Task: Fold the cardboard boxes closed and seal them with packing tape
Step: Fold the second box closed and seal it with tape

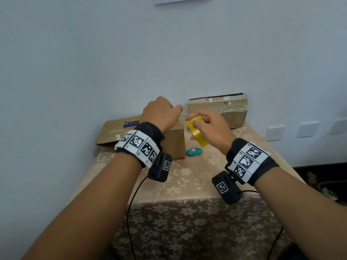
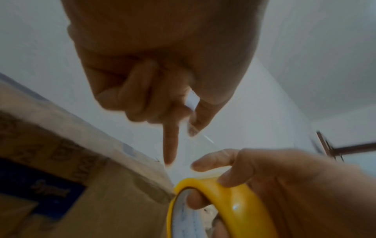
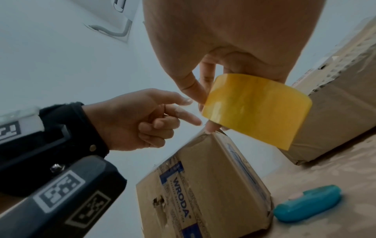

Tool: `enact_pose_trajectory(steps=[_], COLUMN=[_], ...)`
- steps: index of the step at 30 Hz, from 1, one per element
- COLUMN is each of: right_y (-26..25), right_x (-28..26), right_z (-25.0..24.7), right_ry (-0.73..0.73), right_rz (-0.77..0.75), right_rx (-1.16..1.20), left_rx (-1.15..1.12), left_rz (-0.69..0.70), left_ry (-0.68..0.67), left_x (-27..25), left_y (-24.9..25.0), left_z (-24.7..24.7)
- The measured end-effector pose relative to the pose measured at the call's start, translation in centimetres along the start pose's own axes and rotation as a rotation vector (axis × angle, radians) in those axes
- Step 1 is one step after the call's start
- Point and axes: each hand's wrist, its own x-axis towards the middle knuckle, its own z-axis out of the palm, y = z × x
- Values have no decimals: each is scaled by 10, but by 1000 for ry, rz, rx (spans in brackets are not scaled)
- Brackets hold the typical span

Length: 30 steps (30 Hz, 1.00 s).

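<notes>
yellow tape roll (image 1: 197,131) sits at frame centre of the head view, held above the table (image 1: 187,184) by the right hand (image 1: 210,126): fingers curled round the rim, one through the core. left hand (image 1: 159,113) just left of it, thumb and index pinching the clear tape end (image 1: 185,115), other fingers curled in; a short clear strip spans the gap between the hands. both hands hover over the top right corner of the small cardboard box (image 1: 173,141), which stands centre frame on the floral cloth. second box (image 1: 217,109) upper right against the wall, well apart from the hands, top edge taped. flattened cardboard (image 1: 114,130) lies left of the small box. teal cutter (image 1: 194,151) on the cloth just right of the small box, below the roll. left wrist view adds the roll's white inner core (image 2: 187,214) and a right fingertip inside it; blurred. right wrist view shows the box's blue "wroda" print (image 3: 181,188) and torn holes in its side, hidden from the head view, and the roll hanging just above the box corner, whether touching cannot tell.
</notes>
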Motion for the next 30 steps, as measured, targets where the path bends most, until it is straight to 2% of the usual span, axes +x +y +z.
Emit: enact_pose_trajectory(steps=[4, 9, 15, 19, 23, 28, 30], right_y=[1, 4, 2, 2, 5, 9, 10], right_x=[1, 2, 1, 2, 4, 5, 6], right_z=[0, -2, -2, 0, 0, 0, 0], right_ry=[19, 47, 31, 25, 18, 30, 39], right_rz=[-32, -62, -109, -148, -160, -165, -165], right_rx=[30, 32, 30, 22, 20, -28, -56], left_rx=[-152, -273, -287, -421, -455, -410, -249], left_rz=[-18, -93, -187, -201, -192, -119, -14], left_ry=[-180, -229, -339, -265, -187, -113, -38], left_x=[0, 2, 0, 0, 0, -1, -2], left_y=[1, -1, 5, 5, 2, 0, 1], left_z=[0, 1, 0, -2, -2, -2, -1])
